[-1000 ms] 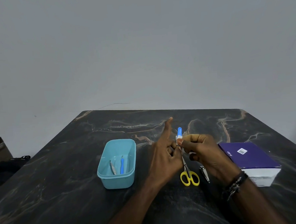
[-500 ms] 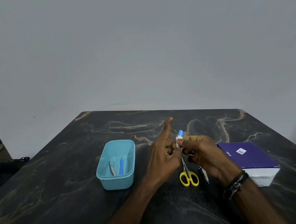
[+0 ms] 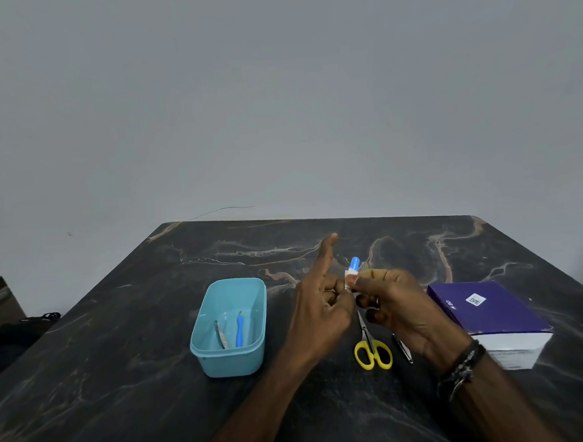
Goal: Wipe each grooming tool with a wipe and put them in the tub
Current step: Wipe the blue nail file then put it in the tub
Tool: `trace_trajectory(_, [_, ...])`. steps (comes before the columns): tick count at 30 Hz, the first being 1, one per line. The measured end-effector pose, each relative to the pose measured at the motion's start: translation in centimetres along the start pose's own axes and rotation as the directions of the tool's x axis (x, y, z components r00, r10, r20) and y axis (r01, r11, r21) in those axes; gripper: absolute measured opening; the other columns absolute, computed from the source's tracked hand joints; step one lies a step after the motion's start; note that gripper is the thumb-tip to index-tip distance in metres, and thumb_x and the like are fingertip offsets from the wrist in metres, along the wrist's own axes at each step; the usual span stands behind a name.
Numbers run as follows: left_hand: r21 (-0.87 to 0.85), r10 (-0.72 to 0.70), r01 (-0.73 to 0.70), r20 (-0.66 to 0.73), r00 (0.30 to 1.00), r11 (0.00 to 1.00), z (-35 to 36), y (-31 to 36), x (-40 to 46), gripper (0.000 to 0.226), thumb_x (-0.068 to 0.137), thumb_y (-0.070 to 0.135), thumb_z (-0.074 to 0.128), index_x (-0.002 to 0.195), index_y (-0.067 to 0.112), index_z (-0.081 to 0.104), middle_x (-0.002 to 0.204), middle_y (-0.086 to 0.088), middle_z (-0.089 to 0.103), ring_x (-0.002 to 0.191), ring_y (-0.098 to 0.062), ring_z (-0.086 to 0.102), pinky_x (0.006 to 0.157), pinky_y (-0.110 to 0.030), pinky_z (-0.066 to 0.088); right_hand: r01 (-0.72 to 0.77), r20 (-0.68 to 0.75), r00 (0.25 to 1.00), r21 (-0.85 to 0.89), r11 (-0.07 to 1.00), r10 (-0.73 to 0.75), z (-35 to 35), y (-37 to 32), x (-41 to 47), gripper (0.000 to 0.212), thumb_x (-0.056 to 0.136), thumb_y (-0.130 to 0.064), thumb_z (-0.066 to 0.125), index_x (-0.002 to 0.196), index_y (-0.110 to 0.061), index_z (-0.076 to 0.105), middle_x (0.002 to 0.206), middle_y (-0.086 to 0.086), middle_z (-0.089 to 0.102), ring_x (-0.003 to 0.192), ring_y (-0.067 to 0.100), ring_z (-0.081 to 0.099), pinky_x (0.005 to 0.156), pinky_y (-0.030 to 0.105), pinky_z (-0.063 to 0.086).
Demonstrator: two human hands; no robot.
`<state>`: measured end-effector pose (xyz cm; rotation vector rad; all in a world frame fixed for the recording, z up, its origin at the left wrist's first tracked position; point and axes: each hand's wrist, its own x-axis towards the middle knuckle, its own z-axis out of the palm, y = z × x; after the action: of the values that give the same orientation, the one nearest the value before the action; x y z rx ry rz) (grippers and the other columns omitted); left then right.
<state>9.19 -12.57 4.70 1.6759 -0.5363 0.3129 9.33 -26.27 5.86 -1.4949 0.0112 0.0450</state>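
Observation:
A blue-handled tool (image 3: 354, 263) stands upright between my hands above the table, only its blue end showing. My right hand (image 3: 394, 300) pinches a white wipe (image 3: 350, 278) around the tool. My left hand (image 3: 319, 300) holds the tool's lower part with curled fingers, its index finger pointing up. The light blue tub (image 3: 228, 325) sits to the left, holding a silver tool (image 3: 221, 334) and a blue-handled tool (image 3: 239, 329). Yellow-handled scissors (image 3: 372, 350) and a silver nail clipper (image 3: 402, 348) lie on the table below my hands.
A purple and white box (image 3: 491, 318) lies at the right of the dark marble table (image 3: 123, 381). A plain wall rises behind the far edge. A dark object (image 3: 15, 331) sits on the floor at the left.
The wipe has slid down and back up along the blue-handled tool. Both hands stay in about the same place.

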Motion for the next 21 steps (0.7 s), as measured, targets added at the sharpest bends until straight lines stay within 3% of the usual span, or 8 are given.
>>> trace_trajectory(5, [0.025,0.023,-0.024,0.063,0.998,0.999,0.4,-0.2,-0.2,0.084,0.086,-0.005,0.051,0.148,0.043,0.02,0.052,0.006,0.043,0.046,-0.005,0.036,0.047,-0.016,0.033,0.063,-0.135,0.99,0.077,0.995,-0.052,-0.3,-0.2,0.3,0.014,0.083,-0.013,0.069,0.071,-0.007,0.067,0.062,0.003,0.054,0.054,0.01,0.042,0.049,0.024,0.028])
trace_trajectory(9, [-0.028,-0.044,0.046,0.059,0.997,0.999,0.6,0.0,-0.2,0.082,0.086,-0.004,0.054,0.149,0.035,0.019,0.057,-0.004,0.054,0.051,-0.006,0.048,0.052,-0.017,0.042,0.136,-0.194,0.975,0.111,0.985,-0.113,-0.5,-0.2,0.4,0.013,0.085,-0.016,0.068,0.075,-0.007,0.069,0.064,0.006,0.052,0.051,0.009,0.042,0.043,0.019,0.032])
trace_trajectory(11, [-0.176,-0.18,0.188,0.061,0.982,0.966,0.6,0.4,-0.2,0.07,0.09,0.003,0.059,0.146,0.031,0.027,0.069,-0.009,0.067,0.056,-0.01,0.057,0.052,-0.022,0.047,0.182,-0.211,0.966,0.151,0.972,-0.148,-0.5,-0.3,0.4,0.014,0.086,-0.018,0.068,0.074,-0.01,0.071,0.066,0.007,0.052,0.053,0.01,0.041,0.043,0.019,0.032])
trace_trajectory(14, [-0.383,-0.384,0.422,0.174,0.907,0.822,0.2,0.9,0.0,0.026,0.096,0.022,0.056,0.12,0.014,0.058,0.081,-0.017,0.071,0.057,-0.019,0.062,0.05,-0.027,0.051,0.226,-0.235,0.956,0.201,0.953,-0.177,-0.6,-0.8,0.2,0.015,0.087,-0.019,0.066,0.074,-0.013,0.069,0.074,0.01,0.052,0.054,0.01,0.04,0.046,0.021,0.031])
trace_trajectory(16, [-0.409,-0.433,0.49,0.23,0.872,0.77,0.2,0.8,-0.1,0.023,0.096,0.025,0.055,0.107,0.007,0.065,0.075,-0.014,0.069,0.056,-0.019,0.062,0.051,-0.028,0.051,0.241,-0.237,0.953,0.213,0.947,-0.19,-0.7,-0.8,0.0,0.017,0.088,-0.018,0.065,0.073,-0.014,0.07,0.076,0.011,0.051,0.055,0.01,0.04,0.047,0.022,0.03])
trace_trajectory(21, [-0.569,-0.499,0.431,0.04,0.865,0.7,0.1,0.8,0.4,0.011,0.089,0.015,0.064,0.082,0.007,0.068,0.061,-0.003,0.06,0.049,-0.011,0.052,0.046,-0.023,0.046,0.266,-0.199,0.953,0.188,0.945,-0.229,-0.6,-0.5,0.1,0.014,0.085,-0.017,0.067,0.072,-0.016,0.074,0.074,0.009,0.05,0.056,0.01,0.039,0.044,0.019,0.03])
